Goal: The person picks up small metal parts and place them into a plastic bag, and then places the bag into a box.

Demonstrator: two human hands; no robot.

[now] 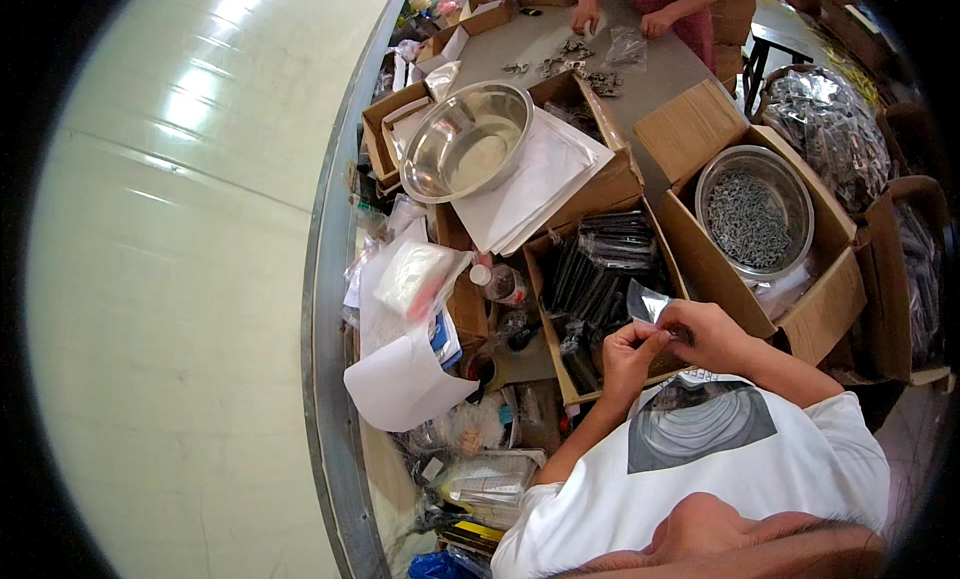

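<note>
From the head view, both hands meet just in front of the long open cardboard box packed with dark flat packets, and that box is our landmark. The left hand is curled, fingertips pinched on the lower edge of a small clear plastic bag; the right hand is closed too, thumb and fingers gripping the same bag from the other side. The bag stands up between them, right at the near end of the box. To the right of the box sits a second cardboard box holding a round steel bowl full of small grey metal parts. Beyond the box, an empty shiny steel bowl tilts on a stack of white sheets. To its left lie a small plastic bottle with a red cap and a clear bag with white contents. Far past the box, another person's hands rest on a grey tabletop among small metal pieces.
</note>
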